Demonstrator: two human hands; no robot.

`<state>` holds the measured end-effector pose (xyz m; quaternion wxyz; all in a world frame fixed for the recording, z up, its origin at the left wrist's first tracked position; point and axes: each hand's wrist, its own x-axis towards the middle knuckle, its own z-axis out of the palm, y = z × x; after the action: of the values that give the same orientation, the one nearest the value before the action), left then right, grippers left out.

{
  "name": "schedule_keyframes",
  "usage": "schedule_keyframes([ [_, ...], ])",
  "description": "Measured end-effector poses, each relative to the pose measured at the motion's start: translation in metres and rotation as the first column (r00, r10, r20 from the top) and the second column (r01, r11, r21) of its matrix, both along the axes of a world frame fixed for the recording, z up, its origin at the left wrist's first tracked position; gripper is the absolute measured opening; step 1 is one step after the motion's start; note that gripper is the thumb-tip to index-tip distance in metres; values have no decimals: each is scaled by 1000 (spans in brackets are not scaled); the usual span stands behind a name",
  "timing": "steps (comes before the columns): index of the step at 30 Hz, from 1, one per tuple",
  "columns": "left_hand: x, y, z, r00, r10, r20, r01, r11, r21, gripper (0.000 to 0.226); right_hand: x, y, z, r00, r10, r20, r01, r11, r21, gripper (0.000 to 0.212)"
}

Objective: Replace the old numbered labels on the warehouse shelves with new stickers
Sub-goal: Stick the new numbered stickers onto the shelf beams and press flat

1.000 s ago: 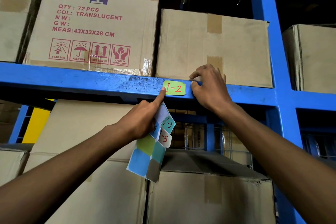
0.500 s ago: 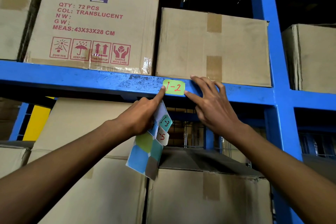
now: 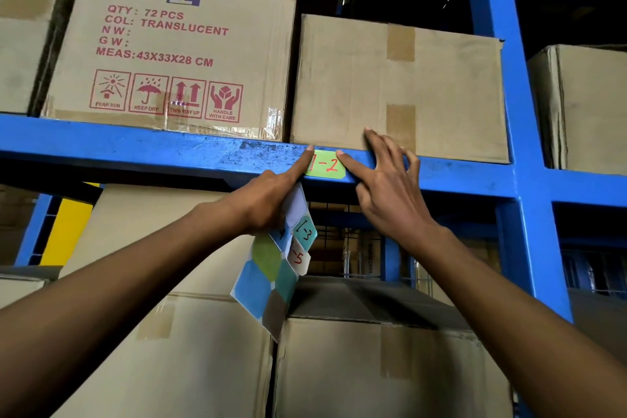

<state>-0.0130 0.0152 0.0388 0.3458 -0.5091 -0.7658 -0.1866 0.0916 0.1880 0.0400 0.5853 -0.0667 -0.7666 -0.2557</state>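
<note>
A green sticker (image 3: 326, 166) marked "1-2" in red sits on the front face of the blue shelf beam (image 3: 169, 151). My left hand (image 3: 268, 204) presses its index finger on the sticker's left edge while holding a sheet of coloured stickers (image 3: 276, 265) that hangs below; two on it read "1-3" and "-5". My right hand (image 3: 390, 193) has its fingers spread, with the index fingertip on the sticker's right edge and the other fingers over the beam and the box above.
Cardboard boxes stand on the beam: a printed one (image 3: 173, 47) at left, a plain one (image 3: 400, 88) behind my right hand, another (image 3: 583, 108) at far right. A blue upright (image 3: 519, 146) rises at right. More boxes (image 3: 373, 366) fill the shelf below.
My right hand went from a closed grip at the sticker's right end to spread fingers, its index now pressing the sticker's right edge. My left index finger slid up the sticker's left edge.
</note>
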Motion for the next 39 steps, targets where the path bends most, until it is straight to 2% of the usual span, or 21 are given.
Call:
schedule_keyframes([
  [4,-5,1,-5,997,-66,48,64,997,40,107,-2,2,0,996,-90,-27,92,994,61,58],
  [8,-10,4,-11,986,-132,104,120,987,111,106,-1,4,-4,992,-110,-63,108,994,-37,58],
  [11,-7,5,-26,945,-266,189,219,947,237,101,5,0,-9,999,-24,-27,21,994,-111,56],
  [14,0,3,-47,845,-453,285,328,859,392,96,18,-3,-24,992,128,-21,-130,985,-117,50],
  [17,8,0,-64,682,-632,369,380,737,560,93,33,-1,-49,962,271,-28,-271,942,-198,35],
  [19,14,1,-72,567,-727,386,384,648,657,92,40,3,-64,947,318,-39,-317,913,-255,34],
  [21,20,2,-77,495,-782,379,380,587,715,91,46,8,-74,937,346,-48,-343,890,-299,37],
  [25,31,6,-84,485,-790,374,375,574,728,88,54,10,-81,927,365,-92,-374,864,-337,37],
  [29,36,10,-88,428,-834,348,418,525,742,83,57,7,-81,924,359,-131,-382,859,-340,27],
  [32,41,11,-88,420,-849,322,453,503,736,81,59,6,-79,916,362,-176,-402,845,-354,27],
  [39,51,10,-88,462,-837,294,480,515,710,74,58,1,-78,914,347,-209,-403,835,-375,27],
])
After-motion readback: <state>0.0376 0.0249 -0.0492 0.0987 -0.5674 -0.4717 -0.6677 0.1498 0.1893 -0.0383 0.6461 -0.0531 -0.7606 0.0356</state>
